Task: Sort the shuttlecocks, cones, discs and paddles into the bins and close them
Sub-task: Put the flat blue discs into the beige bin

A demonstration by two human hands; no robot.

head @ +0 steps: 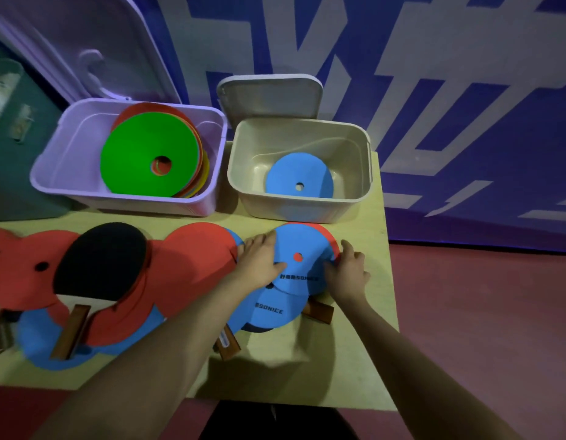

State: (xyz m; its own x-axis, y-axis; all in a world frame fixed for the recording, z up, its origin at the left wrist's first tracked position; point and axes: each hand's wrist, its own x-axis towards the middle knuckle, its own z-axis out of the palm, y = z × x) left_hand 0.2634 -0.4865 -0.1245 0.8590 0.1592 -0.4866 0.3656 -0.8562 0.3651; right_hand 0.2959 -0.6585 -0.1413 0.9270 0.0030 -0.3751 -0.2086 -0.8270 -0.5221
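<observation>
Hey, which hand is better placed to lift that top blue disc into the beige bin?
Probably the right hand: it grips the right edge of the top blue disc, and the beige bin stands straight ahead of it. The left hand lies flat on the disc's left side.

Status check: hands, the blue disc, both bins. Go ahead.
Both hands on top blue disc: left hand flat on it, right hand at its edge. Beige bin open, one blue disc inside; purple bin open. Paddle handles beneath the pile.

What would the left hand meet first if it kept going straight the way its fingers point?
Probably the beige bin: the left hand lies on the blue disc, fingers pointing toward its near wall, though depth is uncertain.
</observation>
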